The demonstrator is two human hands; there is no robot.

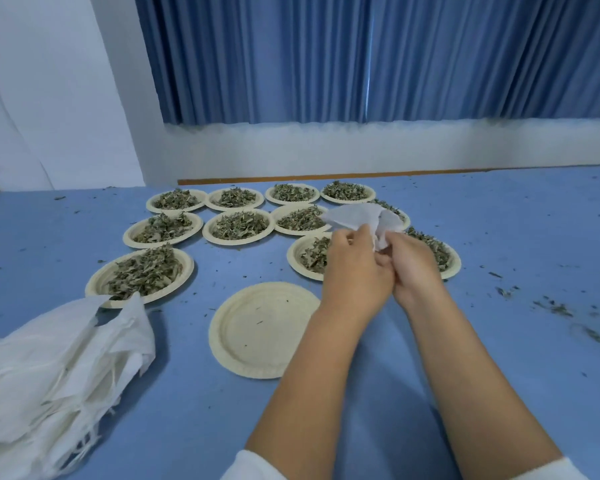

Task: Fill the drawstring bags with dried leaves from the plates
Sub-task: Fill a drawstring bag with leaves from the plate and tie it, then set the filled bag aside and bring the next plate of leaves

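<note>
- Left hand (355, 268) and right hand (414, 268) are raised side by side above the table (499, 341), knuckles touching.
- Grip: both hands have their fingers curled and are holding one white drawstring bag (355, 218) by its lower edge. The crumpled bag stands up above the fingers.
- We place the held bag over the right part of the plate group, in front of the far plates.
- Plates heaped with dried leaves (146, 271) sit in rows on the table; the far row has four. The nearest heaped plate (99, 284) is at left.
- One bare plate (257, 330) lies just left of the left forearm, holding only a few crumbs.
- A pile of spare bags (59, 362) lies at lower left, its edge overlapping the nearest heaped plate.
- Leaf crumbs (555, 308) are scattered on the table at right.
- Blue curtain (326, 57) behind.
</note>
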